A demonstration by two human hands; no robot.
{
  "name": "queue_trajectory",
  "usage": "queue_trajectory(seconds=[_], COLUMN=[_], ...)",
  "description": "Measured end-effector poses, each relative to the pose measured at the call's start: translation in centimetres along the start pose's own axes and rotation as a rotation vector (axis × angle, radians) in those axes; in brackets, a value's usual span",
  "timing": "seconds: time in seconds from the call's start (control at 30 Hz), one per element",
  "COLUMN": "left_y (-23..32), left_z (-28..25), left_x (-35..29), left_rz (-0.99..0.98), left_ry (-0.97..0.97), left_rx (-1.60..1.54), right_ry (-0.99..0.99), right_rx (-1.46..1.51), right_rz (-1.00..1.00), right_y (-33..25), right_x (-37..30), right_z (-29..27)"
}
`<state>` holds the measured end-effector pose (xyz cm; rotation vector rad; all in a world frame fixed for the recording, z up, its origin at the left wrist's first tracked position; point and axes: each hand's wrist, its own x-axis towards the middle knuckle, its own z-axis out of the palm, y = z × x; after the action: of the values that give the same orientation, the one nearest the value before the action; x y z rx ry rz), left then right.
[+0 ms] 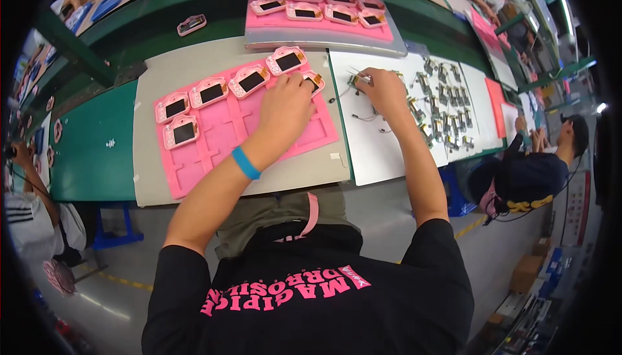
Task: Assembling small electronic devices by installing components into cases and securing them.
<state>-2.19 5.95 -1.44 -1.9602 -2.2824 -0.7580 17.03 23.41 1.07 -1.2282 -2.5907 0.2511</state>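
Observation:
A pink tray [223,138] holds several pink handheld device housings, each with a dark screen, such as this housing [249,81] in its top row. My left hand [285,110] reaches over the tray, fingers curled against a pink housing [315,83] at its upper right corner. That housing is partly hidden by the hand, and an orange ribbon shows on it. Over the white sheet, my right hand [383,93] is closed on thin metal prongs that look like tweezers [358,72]. Their tips are beside a small circuit board [354,80] with dark wires.
Several small circuit boards with wires [447,95] lie on the white sheet [382,154] to the right. A stack of pink trays [317,27] with more housings stands at the back. One housing [192,25] lies apart on the green surface. Co-workers sit at both sides.

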Motion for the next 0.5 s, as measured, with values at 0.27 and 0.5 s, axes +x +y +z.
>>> queue_trajectory(seconds=[0.27,0.5], left_y=[-0.6,5.1], left_z=[-5.4,-7.9], left_x=[-7.6,-13.0], left_rz=[0.089,-0.33], left_ry=[-0.051,0.132], left_rx=[-0.114,-1.102], right_ry=[0.051,-0.215], right_rx=[1.006,1.685], right_rz=[0.135,0.332], right_y=[-1.6,-11.7], right_x=[-4.2,-16.6], right_z=[-2.3,-0.3])
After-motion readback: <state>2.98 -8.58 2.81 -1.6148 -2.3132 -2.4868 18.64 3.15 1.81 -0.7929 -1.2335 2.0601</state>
